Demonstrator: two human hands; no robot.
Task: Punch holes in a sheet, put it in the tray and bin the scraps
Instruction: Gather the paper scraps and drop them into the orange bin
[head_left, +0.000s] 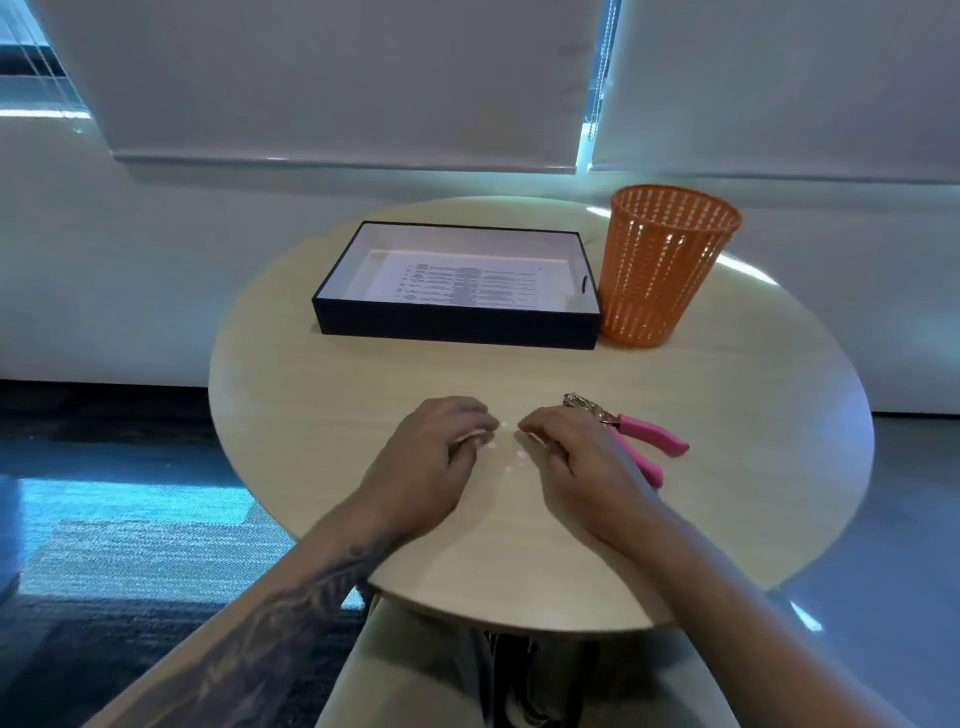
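Fingers (475, 415) of the left hand (436, 452) are curled down onto the round table (311, 395), and a few white scraps (519, 455) are held beneath the tips. The right hand (571, 452) is curled likewise, tips on the wood; whether anything is pinched cannot be told. More scraps are scattered between the hands. A pink-handled hole punch (649, 434) is laid just beside the right hand. The printed sheet (457, 286) is seen inside the dark tray (457, 327), with the orange bin (660, 270) just beside its right end.

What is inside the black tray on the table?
A printed sheet lies flat on the floor of the tray. Its near wall hides the sheet's front edge, so punched holes there cannot be seen.
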